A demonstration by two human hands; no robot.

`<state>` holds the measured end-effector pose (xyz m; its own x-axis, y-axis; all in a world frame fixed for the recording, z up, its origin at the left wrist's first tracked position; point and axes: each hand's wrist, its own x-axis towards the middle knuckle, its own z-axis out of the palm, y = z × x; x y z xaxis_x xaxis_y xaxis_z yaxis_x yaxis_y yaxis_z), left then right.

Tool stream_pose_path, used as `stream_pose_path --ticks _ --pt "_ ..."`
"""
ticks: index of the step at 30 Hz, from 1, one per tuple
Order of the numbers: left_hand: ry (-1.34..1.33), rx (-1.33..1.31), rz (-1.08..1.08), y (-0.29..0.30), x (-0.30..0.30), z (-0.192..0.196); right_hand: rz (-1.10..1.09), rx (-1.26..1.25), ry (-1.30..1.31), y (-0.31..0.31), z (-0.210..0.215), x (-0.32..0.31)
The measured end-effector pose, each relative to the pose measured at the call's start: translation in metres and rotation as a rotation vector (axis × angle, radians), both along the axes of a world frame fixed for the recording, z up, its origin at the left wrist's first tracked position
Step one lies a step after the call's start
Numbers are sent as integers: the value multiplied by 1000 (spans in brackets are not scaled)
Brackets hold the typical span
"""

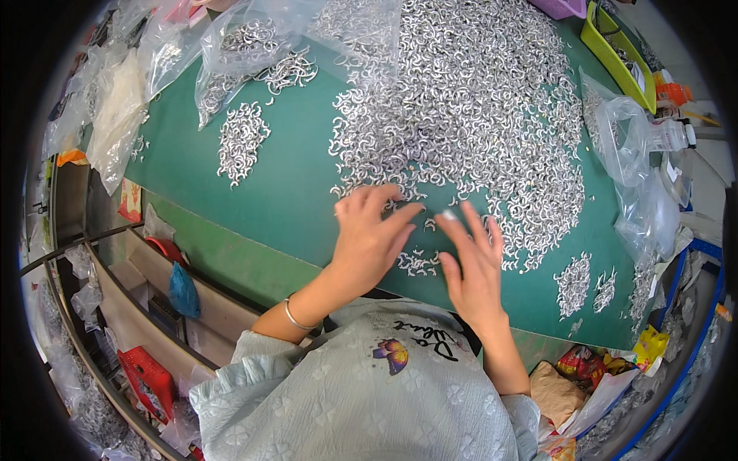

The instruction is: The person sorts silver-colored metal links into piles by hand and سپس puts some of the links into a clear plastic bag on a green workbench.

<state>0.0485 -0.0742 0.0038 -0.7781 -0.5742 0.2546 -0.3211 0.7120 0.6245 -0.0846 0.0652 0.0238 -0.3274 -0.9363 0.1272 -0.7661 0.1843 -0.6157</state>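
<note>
A broad spread of small silver crescent-shaped metal pieces (pixel 477 92) covers much of the green tabletop (pixel 292 177). At its near edge is my left hand (pixel 369 234), fingers apart, the fingertips over the pieces. My right hand (pixel 475 273) hovers beside it with fingers spread and slightly blurred. Between the two hands and close to my body lies a small cluster of pieces (pixel 417 263). No piece can be made out within either hand's fingers. A bangle circles my left wrist.
A separate heap (pixel 242 144) lies to the left, and clear plastic bags (pixel 250 58) with pieces stand behind it. Small heaps (pixel 573 286) sit at the right front. A yellow-green basket (pixel 619 61) and a clear bag (pixel 626 146) line the right edge. Drawers (pixel 165 300) stand at the left.
</note>
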Motion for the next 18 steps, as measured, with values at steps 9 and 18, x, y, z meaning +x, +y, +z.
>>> stream_pose_path --ticks 9,18 --pt "-19 -12 -60 0 5 -5 -184 -2 125 5 -9 0" --pt "-34 -30 3 -10 19 0 19 106 81 -13 -13 7"
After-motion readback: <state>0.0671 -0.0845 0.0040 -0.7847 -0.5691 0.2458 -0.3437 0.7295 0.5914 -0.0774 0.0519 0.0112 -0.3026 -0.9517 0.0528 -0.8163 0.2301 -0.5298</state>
